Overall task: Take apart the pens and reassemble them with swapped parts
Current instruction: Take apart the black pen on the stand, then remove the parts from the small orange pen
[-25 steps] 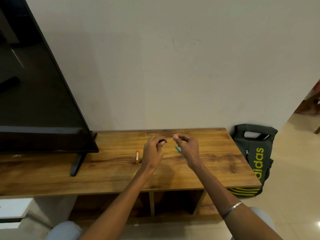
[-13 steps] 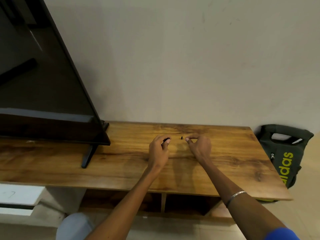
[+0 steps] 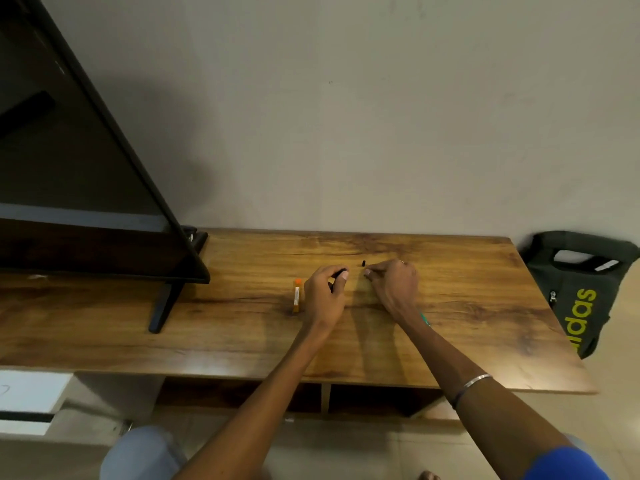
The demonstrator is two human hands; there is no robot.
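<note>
The orange pen point(image 3: 297, 295) lies on the counter point(image 3: 242, 323) just beside the left hand point(image 3: 325, 292), its long axis pointing toward the wall, orange cap at the far end. The left hand grips a black pen part point(image 3: 340, 274); the right hand point(image 3: 394, 284) has curled fingers, and whether they hold anything cannot be told.

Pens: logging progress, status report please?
Left hand grips black pen part. Right hand pinching low at table, contents unclear. Small black piece loose. Orange pen untouched.
</note>
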